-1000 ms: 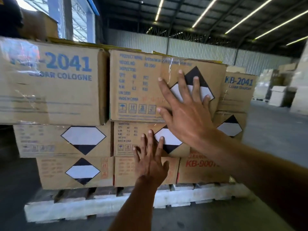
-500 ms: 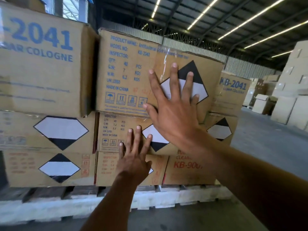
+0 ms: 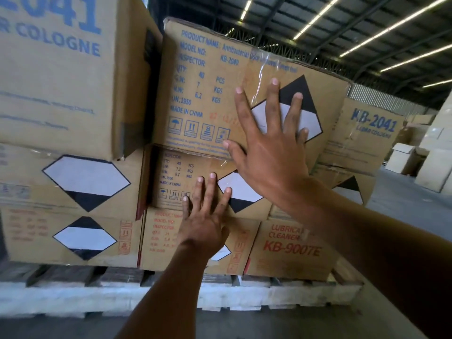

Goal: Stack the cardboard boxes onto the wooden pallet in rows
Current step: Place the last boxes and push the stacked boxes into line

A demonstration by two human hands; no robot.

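Note:
Cardboard boxes stand three layers high on a whitish wooden pallet (image 3: 171,299). My right hand (image 3: 269,148) lies flat, fingers spread, on the front of the top middle box (image 3: 203,89), which has blue print and a black-and-white diamond label. My left hand (image 3: 208,216) presses flat, fingers apart, on the front of the middle-layer box (image 3: 171,177) below it. Neither hand grips anything. A box with red print (image 3: 161,238) sits in the bottom layer. To the left, a large "COLOGNE" box (image 3: 61,77) tops the stack.
At the right end sit a KB-2041 box (image 3: 367,133) and a KB-9007E box (image 3: 288,250). Bare concrete floor (image 3: 401,199) stretches right toward more stacked cartons (image 3: 433,165). Floor runs in front of the pallet.
The view has moved closer to the stack and slightly right. Both hands stay flat on the same two boxes.

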